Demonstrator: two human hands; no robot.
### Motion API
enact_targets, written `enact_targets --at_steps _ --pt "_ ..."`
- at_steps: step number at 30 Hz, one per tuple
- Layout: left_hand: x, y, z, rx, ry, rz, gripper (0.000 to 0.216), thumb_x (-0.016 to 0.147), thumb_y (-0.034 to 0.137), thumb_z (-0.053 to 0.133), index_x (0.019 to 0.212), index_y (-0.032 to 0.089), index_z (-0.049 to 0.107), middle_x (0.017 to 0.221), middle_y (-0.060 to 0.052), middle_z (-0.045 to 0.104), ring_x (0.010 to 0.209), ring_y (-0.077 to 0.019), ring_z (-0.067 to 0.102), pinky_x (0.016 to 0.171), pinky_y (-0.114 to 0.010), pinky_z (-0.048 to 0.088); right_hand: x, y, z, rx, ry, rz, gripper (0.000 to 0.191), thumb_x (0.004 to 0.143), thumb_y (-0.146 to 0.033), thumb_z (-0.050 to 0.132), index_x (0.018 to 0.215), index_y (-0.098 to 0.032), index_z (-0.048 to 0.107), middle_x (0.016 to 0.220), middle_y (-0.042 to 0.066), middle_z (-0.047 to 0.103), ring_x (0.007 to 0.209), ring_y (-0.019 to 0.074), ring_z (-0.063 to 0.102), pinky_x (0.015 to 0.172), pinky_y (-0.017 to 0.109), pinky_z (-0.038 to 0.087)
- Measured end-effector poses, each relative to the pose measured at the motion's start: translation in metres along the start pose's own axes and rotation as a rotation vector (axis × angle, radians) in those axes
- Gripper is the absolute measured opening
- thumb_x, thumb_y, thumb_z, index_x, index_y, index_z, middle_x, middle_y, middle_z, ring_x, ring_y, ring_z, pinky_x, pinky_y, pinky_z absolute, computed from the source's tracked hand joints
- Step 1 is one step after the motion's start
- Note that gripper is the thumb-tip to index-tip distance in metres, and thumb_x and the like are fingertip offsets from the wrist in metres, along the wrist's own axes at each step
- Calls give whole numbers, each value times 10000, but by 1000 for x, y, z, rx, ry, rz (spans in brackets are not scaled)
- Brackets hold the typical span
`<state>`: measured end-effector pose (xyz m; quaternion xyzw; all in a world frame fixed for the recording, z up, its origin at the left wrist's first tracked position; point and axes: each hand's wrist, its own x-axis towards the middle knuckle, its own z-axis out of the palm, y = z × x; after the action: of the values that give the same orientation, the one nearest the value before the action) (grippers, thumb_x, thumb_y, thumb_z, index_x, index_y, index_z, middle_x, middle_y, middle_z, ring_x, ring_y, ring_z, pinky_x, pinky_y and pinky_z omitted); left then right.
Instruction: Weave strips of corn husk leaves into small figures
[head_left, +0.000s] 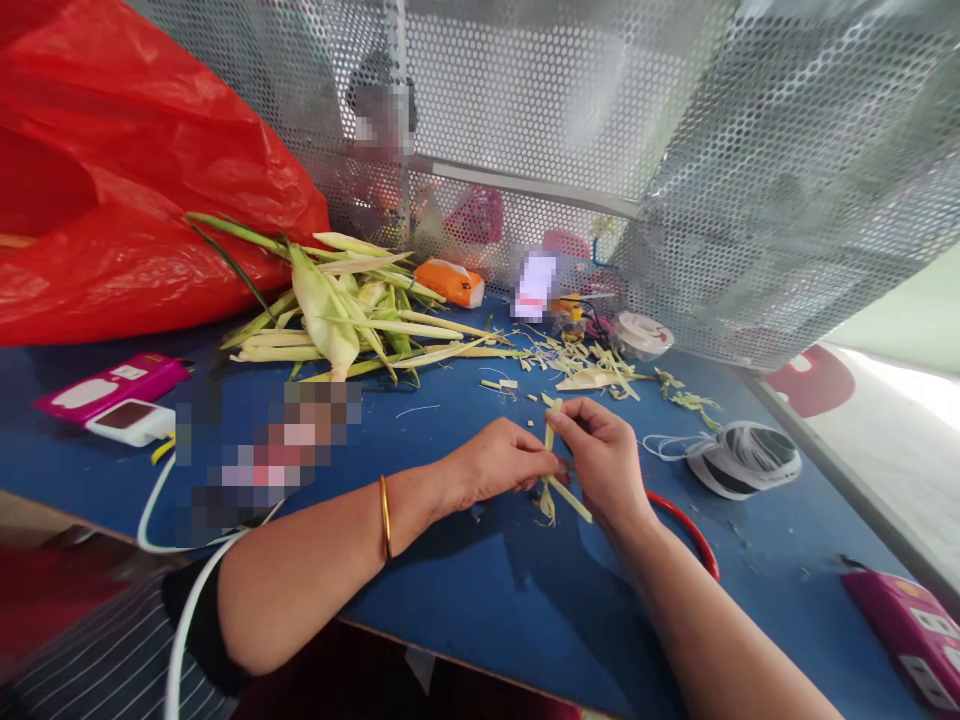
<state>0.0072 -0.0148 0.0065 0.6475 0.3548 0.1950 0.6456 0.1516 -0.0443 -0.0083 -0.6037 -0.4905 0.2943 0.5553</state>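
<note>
Just above the blue table, my left hand (491,465) pinches a pale green corn husk strip (574,502) that crosses another strip and ends in a frayed, knotted tuft below. The thumb and fingertips of my right hand (600,450) are closed on the strip's upper end. Both hands nearly touch at the fingertips, which partly hide how the strips join. Beyond them lie husk scraps (589,380) and shredded bits. At the left is a pile of corn husks (326,310) with pale, pointed leaves.
A spool of white thread (746,460) lies right, near a red ring-shaped handle (686,530). Farther back are a tape roll (641,335), an orange tissue pack (450,283) and a lit phone (534,283). A red plastic bag (150,180) and white cable (187,610) are left; perforated metal stands behind.
</note>
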Motion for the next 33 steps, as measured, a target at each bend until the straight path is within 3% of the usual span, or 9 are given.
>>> enact_targets --at_steps 2,5,7,8,14,17,21,27,33 --pt "3 -1 -1 -111 80 2 365 736 427 695 504 154 625 470 19 510 470 -78 413 517 -234 332 3 -5 -6 -86 18 -79 214 804 -416 640 765 -205 650 722 6 629 684 170 548 668 298 424" --pt "7 0 -8 -353 156 -30 339 763 471 686 733 137 737 624 -34 656 574 -101 551 620 -240 425 3 -17 -15 -264 229 -337 211 881 -384 559 890 -211 679 953 60 679 936 221 591 865 343 416" --pt "8 2 -14 -495 176 -8 313 757 426 711 895 149 756 773 -64 720 705 -129 629 698 -255 460 -1 -23 -17 -327 382 -422 218 909 -380 534 845 -213 658 895 60 662 888 216 586 845 333 413" --pt "8 3 -16 -543 192 25 305 738 389 738 936 158 755 821 -69 732 767 -141 647 735 -261 468 -3 -24 -15 -338 391 -418 232 909 -388 537 799 -214 645 830 52 646 829 209 577 798 319 416" --pt "8 5 -15 -597 269 185 322 657 254 804 955 144 753 868 -69 735 836 -158 644 798 -279 474 -11 -12 7 -160 -169 -95 305 829 -462 608 687 -198 665 682 17 623 680 181 529 652 284 390" --pt "8 3 -11 -570 280 183 288 665 258 790 919 127 753 865 -73 728 805 -159 629 733 -271 467 -11 -7 12 -70 -183 -34 313 811 -465 621 659 -193 656 669 8 615 679 172 512 661 279 383" --pt "9 2 -12 -581 271 210 246 638 269 808 820 112 753 901 -86 718 855 -176 626 752 -277 465 -11 -9 9 -30 -212 -85 274 817 -416 624 650 -200 647 737 17 634 763 186 541 756 289 400" --pt "9 2 -14 -686 261 165 311 549 257 870 802 121 752 928 -74 717 905 -174 629 850 -290 467 -12 -16 6 -25 -266 -156 284 818 -359 629 585 -203 587 734 20 592 776 190 538 783 306 406" --pt "9 4 -15 -709 269 128 258 560 205 859 752 104 718 903 -85 716 865 -167 645 824 -275 482 -13 -18 8 -40 -281 -190 288 816 -369 637 582 -205 599 732 18 586 765 186 550 788 308 419"
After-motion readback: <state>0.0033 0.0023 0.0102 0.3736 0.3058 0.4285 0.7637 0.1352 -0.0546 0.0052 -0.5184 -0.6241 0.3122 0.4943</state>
